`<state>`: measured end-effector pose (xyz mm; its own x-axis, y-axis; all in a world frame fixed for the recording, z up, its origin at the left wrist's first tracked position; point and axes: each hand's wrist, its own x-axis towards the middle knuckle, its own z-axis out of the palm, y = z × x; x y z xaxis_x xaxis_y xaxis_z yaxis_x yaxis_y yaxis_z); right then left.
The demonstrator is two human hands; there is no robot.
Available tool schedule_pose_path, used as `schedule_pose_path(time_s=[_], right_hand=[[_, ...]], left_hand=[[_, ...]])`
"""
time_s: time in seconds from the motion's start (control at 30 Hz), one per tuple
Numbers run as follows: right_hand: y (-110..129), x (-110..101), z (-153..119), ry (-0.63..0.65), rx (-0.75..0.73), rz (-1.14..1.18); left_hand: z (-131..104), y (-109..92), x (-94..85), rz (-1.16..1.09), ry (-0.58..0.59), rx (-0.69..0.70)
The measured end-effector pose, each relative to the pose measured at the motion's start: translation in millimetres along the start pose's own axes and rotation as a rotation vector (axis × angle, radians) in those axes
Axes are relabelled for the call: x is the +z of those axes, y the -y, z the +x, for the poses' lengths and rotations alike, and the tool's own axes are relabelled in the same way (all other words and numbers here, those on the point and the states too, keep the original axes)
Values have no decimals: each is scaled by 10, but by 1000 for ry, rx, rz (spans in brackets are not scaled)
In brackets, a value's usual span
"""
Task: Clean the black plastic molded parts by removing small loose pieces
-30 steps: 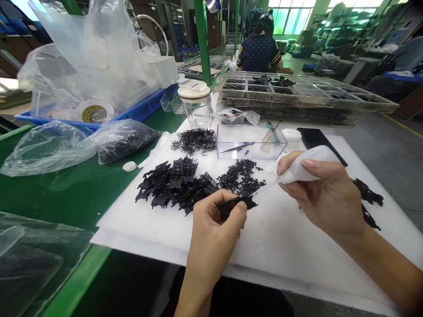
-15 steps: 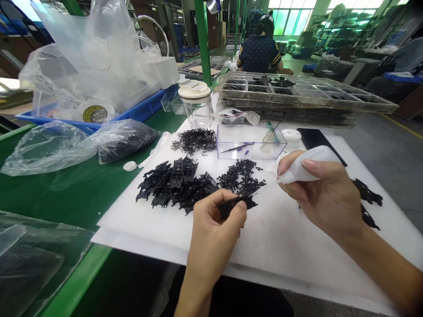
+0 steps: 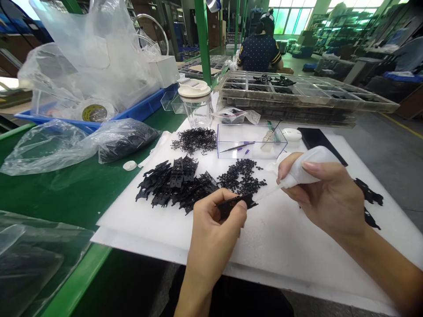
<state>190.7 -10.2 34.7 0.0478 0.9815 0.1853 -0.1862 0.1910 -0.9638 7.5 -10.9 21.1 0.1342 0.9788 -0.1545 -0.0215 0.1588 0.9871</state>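
Shifted slightly right and toward the near side since the earlier frame, the thin clear spout [image 3: 272, 192] of the white bottle [image 3: 310, 165] now points at the right end of the black part [image 3: 231, 207]; earlier it lies higher, along the part's far edge. Whether the tip touches the part is too fine to tell. The left hand [image 3: 209, 233] and the part look almost unmoved.

The part is above the white surface [image 3: 280, 259], near the middle, in the left hand's narrow grip, pinched between thumb and fingers. Its long axis runs sideways, with the right end a little farther away; that end sticks out past the thumb, toward the right hand [image 3: 337, 200]. The right hand's grip is closed round the bottle, and the bottle slants down from far right to near left, so its spout comes in across the exposed end. The left hand is nearer the part, being on it; the right hand is apart from it, with the spout spanning the gap.

Just beyond the part lies a heap of tiny black pieces [image 3: 241, 176]. Left of that is a pile of flat black parts [image 3: 176, 178], and farther back sit thin black clips [image 3: 194, 140] beside a clear box [image 3: 264, 153].
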Motion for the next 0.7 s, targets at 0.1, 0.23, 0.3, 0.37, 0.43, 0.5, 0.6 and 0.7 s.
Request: schedule_pose_path(time_s=[0.1,0.23,0.3,0.37,0.43,0.5,0.6,0.7], right_hand=[[0,0,-1,4,1,-1],[3,-1,-3,12,5,5],[4,-2,-5,12,2,8],[3,-7,-5,13,2,9],[-1,-14,-3,22,3,11],[-6,-22,2,24,4,21],[-12,-27,8,12,2,31],[-13,-25,7,26,11,17]], left_hand=[[-3,1,-1,0,-1,1],[-6,-1,-2,-5,2,3],[-6,0,-3,-6,5,4],[-4,2,-3,-8,7,4],[-2,5,-2,-13,7,3],[-1,10,-1,-21,6,4],[1,14,0,-25,6,5],[3,15,-1,-15,7,2]])
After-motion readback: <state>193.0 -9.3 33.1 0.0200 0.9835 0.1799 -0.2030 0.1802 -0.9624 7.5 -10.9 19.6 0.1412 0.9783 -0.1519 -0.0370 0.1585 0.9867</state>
